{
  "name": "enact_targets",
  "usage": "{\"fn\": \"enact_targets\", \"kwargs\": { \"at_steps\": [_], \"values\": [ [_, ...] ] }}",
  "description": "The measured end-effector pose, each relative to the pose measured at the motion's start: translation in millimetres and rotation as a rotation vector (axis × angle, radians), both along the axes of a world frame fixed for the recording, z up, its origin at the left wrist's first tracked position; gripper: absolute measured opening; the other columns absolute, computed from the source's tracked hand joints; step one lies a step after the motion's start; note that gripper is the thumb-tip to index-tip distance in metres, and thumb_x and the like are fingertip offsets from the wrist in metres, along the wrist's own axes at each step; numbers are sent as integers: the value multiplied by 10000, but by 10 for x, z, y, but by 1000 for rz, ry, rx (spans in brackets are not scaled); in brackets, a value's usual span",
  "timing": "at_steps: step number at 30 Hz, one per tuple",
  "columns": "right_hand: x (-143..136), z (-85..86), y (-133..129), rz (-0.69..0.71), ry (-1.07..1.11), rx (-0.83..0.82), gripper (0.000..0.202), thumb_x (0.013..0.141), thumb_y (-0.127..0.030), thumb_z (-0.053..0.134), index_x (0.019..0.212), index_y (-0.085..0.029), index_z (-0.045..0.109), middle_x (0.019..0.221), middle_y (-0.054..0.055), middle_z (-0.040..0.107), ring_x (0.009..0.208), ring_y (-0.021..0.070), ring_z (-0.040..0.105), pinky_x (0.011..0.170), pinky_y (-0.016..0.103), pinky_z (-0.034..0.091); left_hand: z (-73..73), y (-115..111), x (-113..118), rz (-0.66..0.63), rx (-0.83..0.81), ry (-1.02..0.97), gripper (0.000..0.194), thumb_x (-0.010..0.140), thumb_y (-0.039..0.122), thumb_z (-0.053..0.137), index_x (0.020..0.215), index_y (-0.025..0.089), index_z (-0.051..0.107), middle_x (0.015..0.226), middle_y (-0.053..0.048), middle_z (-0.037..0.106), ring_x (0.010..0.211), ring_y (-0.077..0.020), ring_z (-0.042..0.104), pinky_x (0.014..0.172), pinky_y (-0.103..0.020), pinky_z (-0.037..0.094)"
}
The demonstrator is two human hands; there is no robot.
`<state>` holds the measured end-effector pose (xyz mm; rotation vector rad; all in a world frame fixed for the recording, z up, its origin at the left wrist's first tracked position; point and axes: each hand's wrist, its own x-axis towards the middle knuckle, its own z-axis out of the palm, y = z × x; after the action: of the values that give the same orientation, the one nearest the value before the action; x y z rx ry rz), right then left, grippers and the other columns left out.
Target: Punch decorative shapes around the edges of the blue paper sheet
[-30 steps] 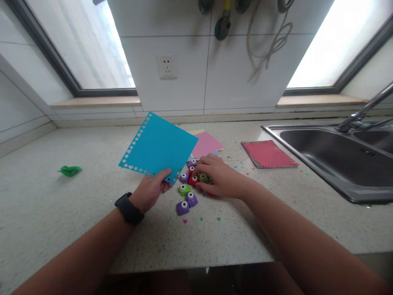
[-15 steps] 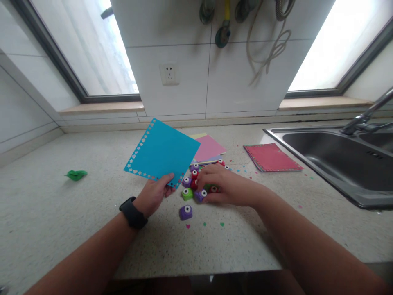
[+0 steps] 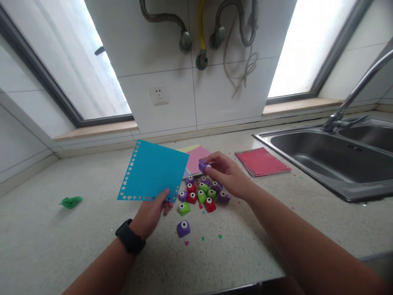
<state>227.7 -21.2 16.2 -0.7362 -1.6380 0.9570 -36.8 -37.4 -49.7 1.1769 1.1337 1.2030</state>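
Across the lower middle of the view spreads the speckled bench [image 3: 98, 229], with a steel sink [image 3: 301, 159] set in at 3 o'clock. The blue sheet [image 3: 153, 172] is clamped in the left grip [image 3: 153, 213] at its 5 o'clock edge, thumb on top and fingers beneath. From that grip the sheet reaches toward 11 o'clock; cut-out shapes line its left and lower edges. At 10 o'clock from the right grip [image 3: 225, 170] lies a pale stack [image 3: 196, 160], pink on top with yellow showing. A red-topped stack [image 3: 262, 161] lies at 3 o'clock from the same grip. A black watch [image 3: 130, 237] circles the left wrist, and a crumpled green piece [image 3: 71, 202] lies at 9 o'clock, well apart. The right grip is closed on a small purple punch [image 3: 202, 165], pinched at its 9 o'clock side, at the fingertips. Purple, red and green punches [image 3: 202, 197] cluster at its 7 o'clock; a lone purple one [image 3: 183, 230] sits at the cluster's 7 o'clock. Tiny paper cut-outs [image 3: 186, 243] dot the bench around them.
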Motion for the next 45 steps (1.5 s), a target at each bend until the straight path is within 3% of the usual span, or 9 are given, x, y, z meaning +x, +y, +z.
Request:
{"fn": "enact_targets", "kwargs": {
  "at_steps": [7, 13, 20, 27, 33, 40, 45],
  "values": [
    [25, -20, 28, -169, 70, 167, 451, 791, -212, 790, 1186, -232, 573, 1095, 72, 663, 1026, 195, 650, 934, 404, 534, 101, -49, -19, -83, 49, 305, 504, 928, 557, 538, 610, 180, 642, 602, -31, 643, 608, -166, 594, 699, -300, 467],
    [66, 115, -85, -378, -92, 565, 323, 802, -221, 799, 1087, -208, 648, 1025, 77, 672, 969, 208, 642, 882, 422, 544, 190, -79, -8, -108, 73, 464, 546, 967, 587, 435, 634, 205, 638, 627, -7, 640, 683, -178, 611, 805, -298, 431],
    [-40, 166, -240, -317, -97, 790, 337, 836, -187, 764, 1136, -197, 611, 1075, 105, 701, 1008, 199, 673, 857, 367, 584, 227, -99, 8, -71, 85, 553, 564, 975, 589, 386, 628, 214, 624, 629, -9, 628, 690, -185, 608, 801, -296, 437],
    [-73, 96, -299, -257, -124, 718, 341, 852, -286, 757, 1151, -244, 598, 1056, 77, 705, 993, 206, 674, 864, 372, 582, 202, -87, -30, -44, 117, 592, 551, 964, 598, 399, 630, 224, 627, 666, -38, 649, 697, -206, 604, 738, -303, 455],
    [-86, 103, -329, -244, -144, 676, 294, 863, -324, 747, 1107, -243, 604, 996, 66, 713, 934, 202, 677, 828, 371, 574, 205, -86, -31, -70, 121, 613, 542, 994, 565, 361, 647, 231, 610, 647, -20, 621, 697, -200, 584, 787, -307, 422],
    [-93, 91, -305, -277, -188, 601, 312, 849, -379, 757, 1073, -212, 619, 943, 60, 712, 835, 181, 672, 748, 328, 553, 309, -117, -6, -71, 196, 715, 477, 984, 462, 416, 624, 243, 641, 674, -36, 667, 702, -214, 597, 869, -336, 414],
    [-116, 40, -245, -223, -132, 402, 376, 790, -377, 806, 1075, -190, 648, 941, 57, 709, 780, 165, 659, 733, 316, 554, 251, -123, -81, -101, 230, 762, 382, 951, 439, 457, 726, 249, 699, 675, -30, 667, 696, -222, 607, 845, -334, 433]
  ]
}}
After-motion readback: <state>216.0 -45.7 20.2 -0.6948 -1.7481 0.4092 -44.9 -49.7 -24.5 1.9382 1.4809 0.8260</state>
